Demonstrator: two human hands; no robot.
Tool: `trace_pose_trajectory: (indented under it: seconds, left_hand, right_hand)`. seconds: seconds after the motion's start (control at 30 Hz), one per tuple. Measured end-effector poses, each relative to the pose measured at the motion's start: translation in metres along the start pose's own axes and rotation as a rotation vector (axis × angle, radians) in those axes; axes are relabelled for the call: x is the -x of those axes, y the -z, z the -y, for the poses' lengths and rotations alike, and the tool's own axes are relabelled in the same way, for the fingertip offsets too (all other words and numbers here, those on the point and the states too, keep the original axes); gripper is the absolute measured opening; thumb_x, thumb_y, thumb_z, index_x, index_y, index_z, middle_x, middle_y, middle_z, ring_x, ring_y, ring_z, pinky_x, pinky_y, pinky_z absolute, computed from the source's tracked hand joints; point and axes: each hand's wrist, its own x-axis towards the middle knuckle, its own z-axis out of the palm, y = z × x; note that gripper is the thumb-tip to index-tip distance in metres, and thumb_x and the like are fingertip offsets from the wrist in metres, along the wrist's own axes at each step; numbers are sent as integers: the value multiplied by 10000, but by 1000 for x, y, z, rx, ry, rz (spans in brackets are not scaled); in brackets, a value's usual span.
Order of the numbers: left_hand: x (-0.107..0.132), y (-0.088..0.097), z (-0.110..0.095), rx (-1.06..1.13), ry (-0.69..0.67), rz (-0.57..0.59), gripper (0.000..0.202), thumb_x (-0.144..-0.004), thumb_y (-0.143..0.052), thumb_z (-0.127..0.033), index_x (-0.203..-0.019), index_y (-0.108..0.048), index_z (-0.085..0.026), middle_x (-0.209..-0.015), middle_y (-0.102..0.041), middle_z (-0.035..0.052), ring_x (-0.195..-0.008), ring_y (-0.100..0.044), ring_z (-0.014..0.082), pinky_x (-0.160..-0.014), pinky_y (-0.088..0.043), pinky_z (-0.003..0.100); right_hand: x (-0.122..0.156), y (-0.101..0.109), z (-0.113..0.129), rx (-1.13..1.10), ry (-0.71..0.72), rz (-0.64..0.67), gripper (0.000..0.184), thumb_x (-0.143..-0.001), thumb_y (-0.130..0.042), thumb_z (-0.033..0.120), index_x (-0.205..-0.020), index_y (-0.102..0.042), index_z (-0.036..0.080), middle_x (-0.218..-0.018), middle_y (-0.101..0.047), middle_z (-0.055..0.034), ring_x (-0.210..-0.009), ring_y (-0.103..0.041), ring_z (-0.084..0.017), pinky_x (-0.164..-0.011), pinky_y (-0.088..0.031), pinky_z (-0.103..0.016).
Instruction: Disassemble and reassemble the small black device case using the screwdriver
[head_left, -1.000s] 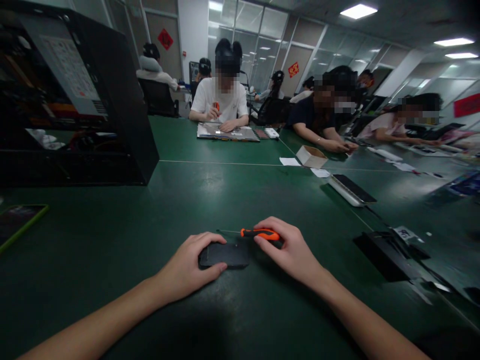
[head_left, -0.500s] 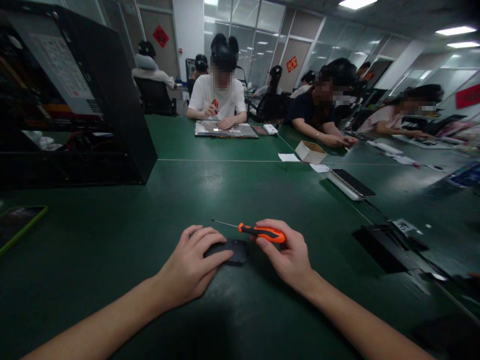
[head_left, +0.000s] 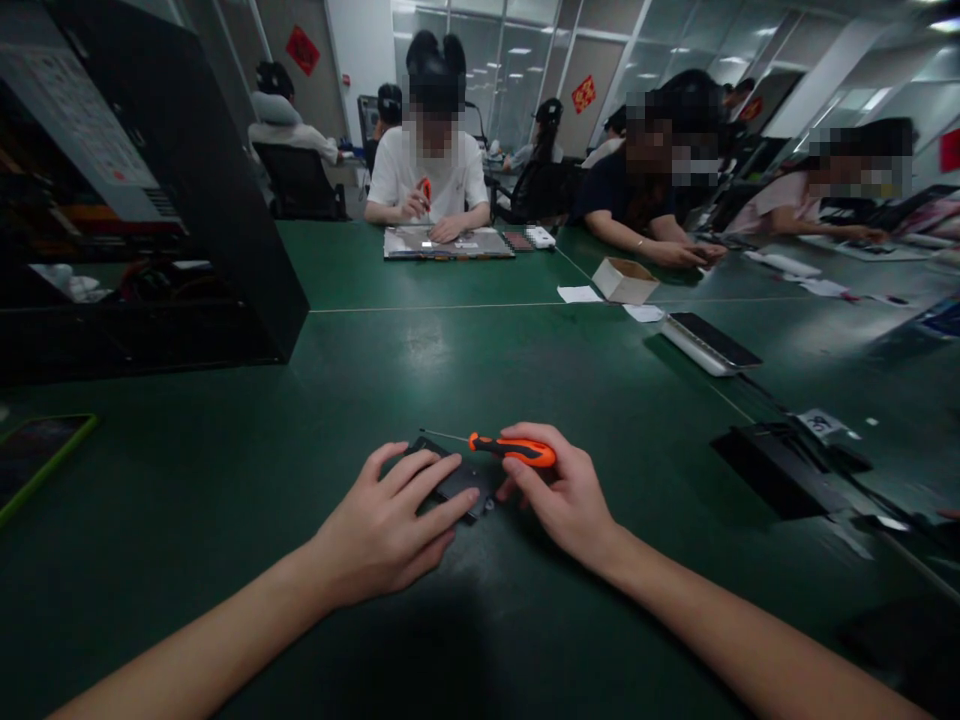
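My left hand [head_left: 397,515] lies over a flat black rectangular device [head_left: 461,487], its fingers spread across the top and holding it against the table. The device sits at a slant, and a small piece shows at its near right corner; its left part is hidden under my fingers. My right hand [head_left: 566,495] is closed around the orange and black handle of a screwdriver [head_left: 517,450]. The thin shaft points left, above the device's far edge, and its dark tip is free. My right fingertips are close to the device's right side.
A black computer case [head_left: 247,220] stands open at the left of the green table [head_left: 360,385], near a green-edged phone-like object [head_left: 45,455]. To the right are a small cardboard box [head_left: 624,282], a white power strip-like block [head_left: 701,345] and cables. Co-workers sit opposite.
The black device has turned from nearly level to a slant under my left fingers, which have spread a little. My right hand and the screwdriver have shifted slightly left. The camera view has tilted.
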Motion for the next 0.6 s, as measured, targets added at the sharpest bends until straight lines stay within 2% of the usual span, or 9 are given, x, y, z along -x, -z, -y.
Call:
trace_pose_trajectory:
  seconds: [0.07,0.13,0.2,0.4,0.6]
  left_hand:
    - [-1,2,0,6,-1,39,471,-962,-593,-273,-1432,-589,-308,-1491,-572,150,-1319,-554,383,-1134,-315,654]
    - [-2,3,-1,-2,1,71,486,-968,-592,-282,-1452,-571,-311,-1505,-552,171,-1340,-539,403,-1130,-292,692]
    - [-3,4,-4,-13,6,88,466,-977,-581,-281,-1443,-579,-289,-1504,-546,191,-1346,-534,406,-1126,-297,695]
    - [-7,5,-11,-13,30,68,448,-967,-582,-243,-1414,-596,-269,-1512,-543,166,-1366,-513,380,-1152,-315,650]
    - [-4,2,-12,-45,25,43,442,-963,-574,-242,-1404,-603,-249,-1417,-604,168,-1303,-543,382,-1116,-343,632]
  right_hand:
    - [1,1,1,72,68,-24,223,-980,-616,348,-1168,-641,230,-1007,-738,-51,-640,-715,-139,-575,-593,-260]
    - [1,2,2,174,167,-73,197,-977,-623,316,-1159,-653,245,-1036,-744,-53,-809,-741,-176,-744,-617,-311]
    - [0,3,1,207,192,-101,195,-977,-628,312,-1162,-653,254,-1068,-743,-62,-942,-738,-207,-838,-611,-348]
    - [1,-2,-2,-72,-37,-85,257,-979,-629,398,-1189,-616,249,-1042,-729,-60,-776,-766,-190,-585,-617,-275]
    - [1,-3,3,-134,-64,-96,248,-965,-649,389,-1171,-620,254,-968,-717,-45,-756,-772,-194,-486,-574,-233]
